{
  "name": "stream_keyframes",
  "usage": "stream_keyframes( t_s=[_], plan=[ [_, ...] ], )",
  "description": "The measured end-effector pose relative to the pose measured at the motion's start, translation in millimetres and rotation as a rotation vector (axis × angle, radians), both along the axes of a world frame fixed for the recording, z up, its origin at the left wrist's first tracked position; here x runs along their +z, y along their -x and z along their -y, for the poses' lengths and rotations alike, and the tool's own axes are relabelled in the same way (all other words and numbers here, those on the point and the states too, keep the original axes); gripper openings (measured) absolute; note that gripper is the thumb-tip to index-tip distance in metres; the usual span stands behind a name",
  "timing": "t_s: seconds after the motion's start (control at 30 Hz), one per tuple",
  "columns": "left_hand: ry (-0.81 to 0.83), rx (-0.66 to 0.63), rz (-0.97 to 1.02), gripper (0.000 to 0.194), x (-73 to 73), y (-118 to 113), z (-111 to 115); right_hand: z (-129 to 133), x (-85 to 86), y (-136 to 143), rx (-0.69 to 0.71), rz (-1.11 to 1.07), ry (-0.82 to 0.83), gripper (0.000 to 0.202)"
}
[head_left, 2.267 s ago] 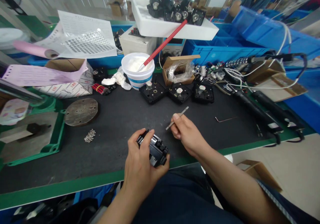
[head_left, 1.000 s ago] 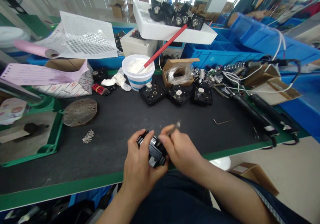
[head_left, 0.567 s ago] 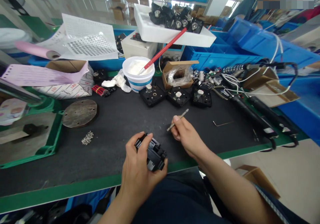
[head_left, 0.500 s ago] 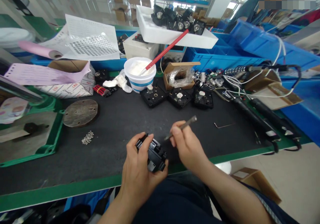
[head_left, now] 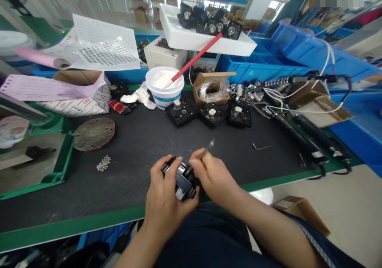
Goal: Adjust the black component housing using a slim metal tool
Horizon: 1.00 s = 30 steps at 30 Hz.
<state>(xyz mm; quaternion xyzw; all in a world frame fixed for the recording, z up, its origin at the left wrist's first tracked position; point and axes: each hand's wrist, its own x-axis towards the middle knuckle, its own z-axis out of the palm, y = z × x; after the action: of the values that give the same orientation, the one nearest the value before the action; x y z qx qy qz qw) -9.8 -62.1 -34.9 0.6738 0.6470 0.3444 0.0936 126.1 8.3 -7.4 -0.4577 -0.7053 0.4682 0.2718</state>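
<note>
My left hand is wrapped round a black plastic housing, thumb under its near end and fingers over its far side. A thin metal rod-like tool sits pinched in my right hand. Its lower end meets the right side of the housing; whether it goes into a slot there I cannot tell. Beyond my hands, three open black housings with pale round parts stand in a row: a left one, a middle one and a right one.
A pile of small screws and a round metal plate lie left. A white tub holds white paste and a red-handled brush. Two black electric screwdrivers and a hex key lie right. A green press base stands far left.
My right hand has moved left and brought the metal tool to the housing. My left hand keeps its hold on the housing. The whole view has shifted slightly.
</note>
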Motion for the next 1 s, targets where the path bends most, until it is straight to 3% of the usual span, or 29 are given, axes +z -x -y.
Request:
stream_keyframes(
  t_s=[0.1, 0.17, 0.27, 0.33, 0.47, 0.53, 0.63, 0.73, 0.77, 0.83, 0.93, 1.0],
  plan=[
    [0.015, 0.01, 0.002, 0.058, 0.0, 0.4, 0.8, -6.9, -6.0, -3.3, -0.151, -0.109, 0.2, 0.035],
    [0.012, 0.006, 0.007, 0.059, -0.6, 1.0, 1.2, -2.3, -2.5, -4.5, -0.157, -0.069, 0.101, 0.03],
    [-0.007, -0.015, 0.017, 0.061, -1.7, 1.6, 0.9, 13.7, 9.0, -0.9, 0.021, 0.074, -0.187, 0.019],
    [-0.016, -0.021, 0.018, 0.06, -1.8, 1.3, 0.4, 17.8, 11.5, 2.7, 0.067, 0.105, -0.245, 0.018],
    [-0.027, -0.003, 0.003, 0.058, -0.4, -0.1, -0.1, -0.7, -0.6, 2.8, -0.032, -0.15, 0.267, 0.028],
    [-0.022, 0.005, 0.004, 0.058, 0.1, -0.3, 0.1, -9.4, -4.4, -0.5, -0.057, -0.257, 0.418, 0.034],
    [-0.013, 0.004, 0.008, 0.058, -0.5, 0.6, 0.8, -4.7, 2.3, -4.0, -0.132, -0.167, 0.208, 0.029],
    [-0.019, -0.016, 0.013, 0.059, -1.6, 1.4, 1.3, 8.4, 10.1, -1.9, 0.034, 0.041, -0.159, 0.017],
    [-0.022, -0.021, 0.012, 0.06, -1.8, 1.4, 1.6, 9.8, 9.4, -0.6, 0.09, 0.066, -0.201, 0.016],
    [-0.025, -0.015, 0.006, 0.059, -1.8, 1.0, 2.1, 6.0, 3.0, 0.7, 0.079, 0.0, -0.078, 0.019],
    [-0.03, 0.007, -0.003, 0.057, -2.0, 0.5, 2.7, -6.0, -7.1, -1.4, -0.098, -0.145, 0.237, 0.03],
    [-0.027, 0.011, 0.001, 0.058, -2.8, 0.9, 2.5, -7.0, -5.6, -2.8, -0.167, -0.165, 0.233, 0.031]
  ],
)
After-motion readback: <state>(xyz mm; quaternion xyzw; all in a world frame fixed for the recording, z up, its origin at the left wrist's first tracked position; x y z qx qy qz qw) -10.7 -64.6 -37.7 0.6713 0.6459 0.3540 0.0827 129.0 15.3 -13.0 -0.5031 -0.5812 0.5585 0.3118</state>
